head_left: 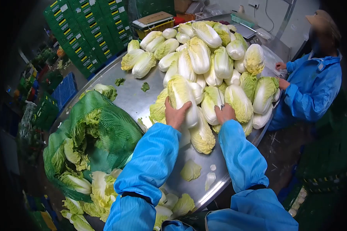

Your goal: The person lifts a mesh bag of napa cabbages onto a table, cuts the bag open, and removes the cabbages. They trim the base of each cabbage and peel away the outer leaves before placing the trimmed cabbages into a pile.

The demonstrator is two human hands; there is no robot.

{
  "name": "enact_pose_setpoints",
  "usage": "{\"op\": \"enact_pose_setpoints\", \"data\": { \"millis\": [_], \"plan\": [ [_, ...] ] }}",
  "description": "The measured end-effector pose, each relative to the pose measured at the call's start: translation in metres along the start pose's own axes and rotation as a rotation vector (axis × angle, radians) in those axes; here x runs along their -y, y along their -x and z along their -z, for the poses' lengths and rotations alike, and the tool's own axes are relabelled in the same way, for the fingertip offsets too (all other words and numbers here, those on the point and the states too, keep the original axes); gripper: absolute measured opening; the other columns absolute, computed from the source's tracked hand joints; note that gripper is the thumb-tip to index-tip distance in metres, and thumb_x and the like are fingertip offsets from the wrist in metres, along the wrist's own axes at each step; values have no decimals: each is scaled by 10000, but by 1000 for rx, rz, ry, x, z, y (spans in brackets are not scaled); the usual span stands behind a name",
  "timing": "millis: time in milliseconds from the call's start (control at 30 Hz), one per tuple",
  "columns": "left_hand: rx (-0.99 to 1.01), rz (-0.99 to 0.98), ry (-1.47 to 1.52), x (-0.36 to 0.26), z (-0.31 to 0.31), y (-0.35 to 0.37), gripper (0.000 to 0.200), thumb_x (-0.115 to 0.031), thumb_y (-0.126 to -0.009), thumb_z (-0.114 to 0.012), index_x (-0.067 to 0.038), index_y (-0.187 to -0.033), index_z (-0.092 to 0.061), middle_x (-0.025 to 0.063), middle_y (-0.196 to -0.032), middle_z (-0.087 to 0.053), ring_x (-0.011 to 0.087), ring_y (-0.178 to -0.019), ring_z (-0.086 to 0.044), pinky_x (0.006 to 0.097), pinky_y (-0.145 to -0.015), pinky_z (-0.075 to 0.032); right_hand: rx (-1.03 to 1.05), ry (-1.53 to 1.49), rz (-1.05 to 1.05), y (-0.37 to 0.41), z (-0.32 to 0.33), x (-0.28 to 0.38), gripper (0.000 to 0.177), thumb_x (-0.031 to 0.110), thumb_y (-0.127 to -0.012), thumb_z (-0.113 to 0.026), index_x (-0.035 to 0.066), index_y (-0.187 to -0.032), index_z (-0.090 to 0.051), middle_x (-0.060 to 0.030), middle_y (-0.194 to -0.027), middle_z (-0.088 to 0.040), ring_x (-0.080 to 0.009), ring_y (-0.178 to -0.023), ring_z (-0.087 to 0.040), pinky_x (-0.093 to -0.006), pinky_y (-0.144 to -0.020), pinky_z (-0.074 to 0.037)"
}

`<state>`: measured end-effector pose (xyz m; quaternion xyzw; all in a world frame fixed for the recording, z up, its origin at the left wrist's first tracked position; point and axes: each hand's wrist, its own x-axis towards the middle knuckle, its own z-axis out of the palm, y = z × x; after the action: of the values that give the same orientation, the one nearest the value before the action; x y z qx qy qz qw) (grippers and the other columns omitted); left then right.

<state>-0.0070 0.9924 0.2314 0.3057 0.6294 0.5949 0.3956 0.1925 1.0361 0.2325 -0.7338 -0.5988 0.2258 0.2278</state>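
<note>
My left hand (176, 114) grips a napa cabbage (181, 92) from its near side, thumb and fingers spread around it, at the front of a large heap. In my right hand (226, 114) is a small knife (222, 101), its blade pointing away from me over another napa cabbage (211, 104) in the heap. The knife's handle is mostly hidden by the fingers. Just below my hands lies a yellowish napa cabbage (202, 136). Loose trimmed leaves (191, 170) rest on the metal table (142, 101) near my sleeves.
A green mesh sack (121, 129) with cabbages and leaves stands at the left of the table. Stacked green crates (89, 32) rise behind. At the right edge a co-worker in a blue smock (312, 86) has hands beside the heap. A yellow crate (158, 26) is at the back.
</note>
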Motion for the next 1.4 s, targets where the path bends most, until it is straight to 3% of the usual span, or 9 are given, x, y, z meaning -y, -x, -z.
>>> {"op": "enact_pose_setpoints", "data": {
  "millis": [400,500,633,733,867,1067,1267,1333,1400],
  "plan": [
    [60,84,-550,-20,-14,14,1270,-390,-536,-829,-61,-1442,-2,354,-1329,-242,472,-1138,-434,462,-979,-381,-323,-913,119,51,69,15,180,44,-816,-607,-19,-974,-550,-71,-747,-641,-97,-556,-554,-238,-482,-429],
    [63,-42,-290,-1,-6,2,1206,-295,-574,-813,-53,-1441,-10,325,-1318,-299,423,-1121,-475,433,-943,-425,-322,-974,177,70,116,22,175,53,-835,-593,-12,-991,-546,-66,-763,-653,-65,-505,-521,-207,-414,-391],
    [242,207,244,-48,-19,14,1086,-195,-662,-751,-39,-1434,-3,252,-1282,-402,352,-1080,-531,415,-873,-488,-137,-990,103,89,143,-29,166,82,-842,-585,-1,-983,-553,-75,-772,-664,-56,-429,-474,-198,-365,-367],
    [283,312,222,-89,-57,21,1130,-357,-691,-763,-89,-1443,37,227,-1350,-348,379,-1144,-476,533,-839,-445,-44,-989,-124,113,119,-71,169,94,-837,-575,-5,-973,-554,-91,-764,-666,-65,-391,-444,-202,-351,-359],
    [400,363,302,-74,-79,5,1093,-476,-729,-708,-174,-1457,49,210,-1379,-332,340,-1206,-410,491,-915,-377,127,-968,-299,167,91,-105,200,100,-829,-582,-17,-988,-550,-92,-767,-667,-66,-404,-457,-214,-365,-376],
    [122,46,-194,86,-48,77,922,-259,-746,-700,68,-1404,-142,264,-1450,-171,371,-1332,-227,407,-1097,-211,226,-1012,-292,203,62,-145,256,112,-823,-607,-12,-1037,-545,-81,-793,-662,-60,-440,-473,-206,-405,-400],
    [-1,-150,-456,96,-59,120,922,-237,-743,-693,83,-1400,-131,284,-1456,-130,392,-1358,-157,407,-1114,-160,249,-965,-267,177,27,-128,349,133,-815,-638,20,-1128,-532,-40,-716,-594,-55,-463,-460,-213,-414,-391],
    [-6,-192,-437,98,-51,130,871,-211,-758,-678,66,-1403,-163,266,-1454,-172,381,-1358,-175,395,-1110,-177,439,-866,-200,171,25,-135,388,140,-809,-650,30,-1161,-530,-26,-686,-576,-55,-461,-454,-219,-414,-383],
    [-19,-44,53,98,-34,151,664,-214,-823,-624,21,-1362,-316,208,-1360,-387,332,-1271,-368,380,-1045,-312,619,-774,-136,164,26,-140,428,148,-802,-663,41,-1194,-528,-13,-657,-559,-56,-459,-448,-225,-413,-376]
  ]
}}
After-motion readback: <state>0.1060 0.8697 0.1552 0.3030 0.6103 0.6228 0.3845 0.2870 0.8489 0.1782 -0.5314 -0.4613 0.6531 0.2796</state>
